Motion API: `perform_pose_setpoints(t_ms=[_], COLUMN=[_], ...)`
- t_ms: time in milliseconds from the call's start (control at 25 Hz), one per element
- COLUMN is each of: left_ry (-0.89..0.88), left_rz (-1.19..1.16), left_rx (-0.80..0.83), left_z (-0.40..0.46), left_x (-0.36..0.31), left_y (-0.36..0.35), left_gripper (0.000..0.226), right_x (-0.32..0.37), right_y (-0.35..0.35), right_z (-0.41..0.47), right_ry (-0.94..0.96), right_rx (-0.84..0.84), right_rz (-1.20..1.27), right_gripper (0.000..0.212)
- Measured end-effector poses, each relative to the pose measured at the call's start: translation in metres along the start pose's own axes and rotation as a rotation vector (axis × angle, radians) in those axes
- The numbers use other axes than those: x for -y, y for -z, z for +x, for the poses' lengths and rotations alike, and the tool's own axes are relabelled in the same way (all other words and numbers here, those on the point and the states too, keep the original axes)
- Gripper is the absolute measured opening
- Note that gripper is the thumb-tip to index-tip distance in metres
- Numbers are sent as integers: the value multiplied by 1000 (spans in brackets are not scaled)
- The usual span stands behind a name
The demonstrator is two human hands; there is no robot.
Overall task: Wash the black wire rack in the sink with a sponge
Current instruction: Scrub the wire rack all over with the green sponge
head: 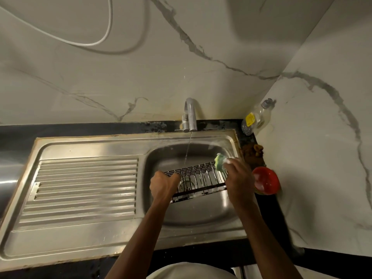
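1. A white cable (94,42) hangs in a loop against the marble-look wall (141,77) at the upper left.
2. The ribbed draining board (84,188) fills the left part of the steel sink (201,216), which is set into a dark desk (18,131).
3. The left hand (163,185) is closed in a fist around the left end of the black wire rack (198,179), gripping its frame.
4. The black wire rack sits inside the basin, tilted, its far edge raised and its near bar lower, with the drain showing through the wires.
5. The tap (190,115) stands at the back rim of the sink; a thin stream of water (188,148) falls from it onto the rack.
6. The sponge (219,162), green and yellow with suds on it, presses against the far right corner of the rack.
7. The right hand (238,177) is clamped on the sponge, fingers wrapped over it and foam on the knuckles.
8. A red bowl (265,180) rests on the desk just beside the right hand.
9. A clear bottle (256,117) with a yellow label leans in the corner behind the sink.
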State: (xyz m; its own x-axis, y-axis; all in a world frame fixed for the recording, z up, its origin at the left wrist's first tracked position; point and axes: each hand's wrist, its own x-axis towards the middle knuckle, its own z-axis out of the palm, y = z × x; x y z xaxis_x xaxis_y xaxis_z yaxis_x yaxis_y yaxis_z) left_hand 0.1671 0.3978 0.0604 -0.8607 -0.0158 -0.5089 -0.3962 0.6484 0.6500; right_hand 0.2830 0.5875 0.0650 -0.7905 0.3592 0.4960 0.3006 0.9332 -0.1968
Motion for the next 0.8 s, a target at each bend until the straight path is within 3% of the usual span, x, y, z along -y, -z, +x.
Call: perform_pose_setpoints(t_ms=[80,240,400,480,600,680,720,800], left_ry=[0,17,38,28,19,29,32,36], left_rz=[14,19,19,17,-12,-43,-52,-57], left_rx=[9,21,12,10,37,27,16,0], left_z=[-3,-1,-1,-1,1,3,4,6], left_x=[-6,-8,-3,-4,-6,-3,-3,-1], left_y=[0,1,9,8,4,7,9,14], left_gripper=[28,29,26,26,28,32,33,32], right_x=[20,68,2,10,76,81,65,26], right_y=[-12,-28,-7,-12,-27,-21,-16,-10], right_z=[-3,-31,3,3,-17,-23,-17,-2], right_ry=[-74,216,-112,-191,13,190,198,43], right_rx=[-20,62,-83,-99,-29,21,13,-39], right_rz=[26,127,43,98,193,222,215,133], right_gripper=[19,24,23,26,28,28,29,27])
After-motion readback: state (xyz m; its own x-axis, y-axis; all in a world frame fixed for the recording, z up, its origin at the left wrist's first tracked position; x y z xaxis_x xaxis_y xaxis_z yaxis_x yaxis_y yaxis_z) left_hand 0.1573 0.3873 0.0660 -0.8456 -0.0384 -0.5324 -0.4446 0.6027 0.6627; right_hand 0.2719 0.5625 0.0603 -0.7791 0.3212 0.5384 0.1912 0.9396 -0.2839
